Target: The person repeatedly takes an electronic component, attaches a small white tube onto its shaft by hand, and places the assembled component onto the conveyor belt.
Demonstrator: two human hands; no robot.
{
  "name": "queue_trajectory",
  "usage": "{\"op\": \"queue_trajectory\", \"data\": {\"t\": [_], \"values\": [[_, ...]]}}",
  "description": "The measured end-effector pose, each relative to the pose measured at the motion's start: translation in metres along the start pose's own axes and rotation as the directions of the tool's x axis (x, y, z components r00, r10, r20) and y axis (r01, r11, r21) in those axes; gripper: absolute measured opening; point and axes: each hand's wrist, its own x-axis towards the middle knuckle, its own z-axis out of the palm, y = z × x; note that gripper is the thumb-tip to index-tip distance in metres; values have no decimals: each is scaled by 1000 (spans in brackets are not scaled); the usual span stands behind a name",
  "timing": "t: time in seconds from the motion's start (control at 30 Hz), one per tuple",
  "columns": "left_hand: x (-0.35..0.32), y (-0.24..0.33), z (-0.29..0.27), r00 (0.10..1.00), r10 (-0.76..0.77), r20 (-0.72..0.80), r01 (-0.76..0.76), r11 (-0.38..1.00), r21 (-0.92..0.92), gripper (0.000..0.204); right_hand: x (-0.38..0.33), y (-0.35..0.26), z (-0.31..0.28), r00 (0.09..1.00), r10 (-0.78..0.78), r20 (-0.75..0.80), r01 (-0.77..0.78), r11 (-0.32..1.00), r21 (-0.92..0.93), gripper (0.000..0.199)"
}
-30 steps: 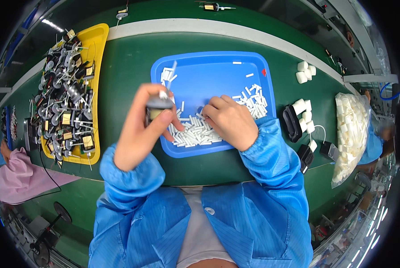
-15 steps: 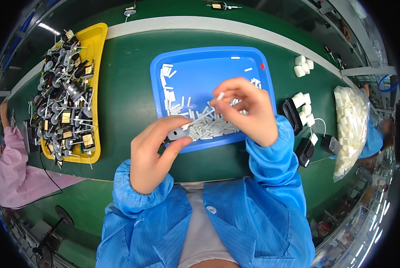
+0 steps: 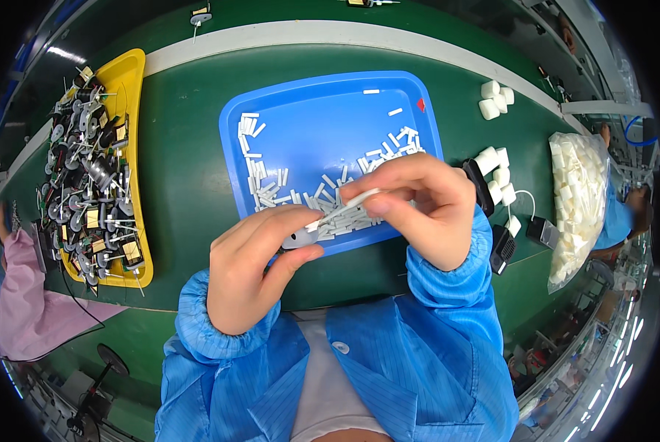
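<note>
My left hand point(image 3: 245, 269) is closed on a small part with a grey round body point(image 3: 299, 239); the rest of it is hidden by my fingers. A thin white stem point(image 3: 335, 214) sticks out of that part toward the right. Between thumb and fingertips, my right hand point(image 3: 433, 210) pinches a short white tube point(image 3: 362, 197). The tube lies in line with the stem's far end; whether it sits over the tip I cannot tell. Both hands are above the near side of a blue tray point(image 3: 230, 147), in which many loose white tubes point(image 3: 260, 173) lie scattered.
At the left, a yellow tray point(image 3: 140, 221) is heaped with small motor-like assemblies point(image 3: 86, 184) with discs and stems. To the right are white foam-like blocks point(image 3: 490, 109), a black adapter point(image 3: 503, 249) and a clear bag of white pieces point(image 3: 577, 206). Another person's pink sleeve point(image 3: 39, 295) shows far left.
My right hand has come lower and turned its white tube into line with the stem. The left hand still holds the grey part. The whole view has shifted slightly.
</note>
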Motion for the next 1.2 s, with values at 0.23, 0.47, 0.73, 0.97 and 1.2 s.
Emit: {"op": "queue_trajectory", "data": {"t": [0.23, 0.47, 0.73, 0.97, 1.2], "values": [[21, -2, 3, 996, 74, 54, -80, 991, 109, 32, 14, 10, -7, 993, 5, 119, 36, 939, -341, 8], [43, 3, 7, 991, 90, 103, -108, 976, 188, 34, 21, 21, -14, 993, 54, 101, -22, 954, -300, 9], [221, -113, 17, 952, 238, -193, -148, 909, 389, 24, 25, 41, -20, 952, 146, -268, -182, 976, -117, 28], [304, -161, 17, 996, 20, -90, 73, 420, 904, 24, 23, 59, -29, 964, 167, -208, -230, 916, -330, 13], [280, -219, -73, 962, 35, 272, -263, 392, 881, 60, 29, 59, -24, 995, 52, -87, -94, 792, -603, 12]]}}
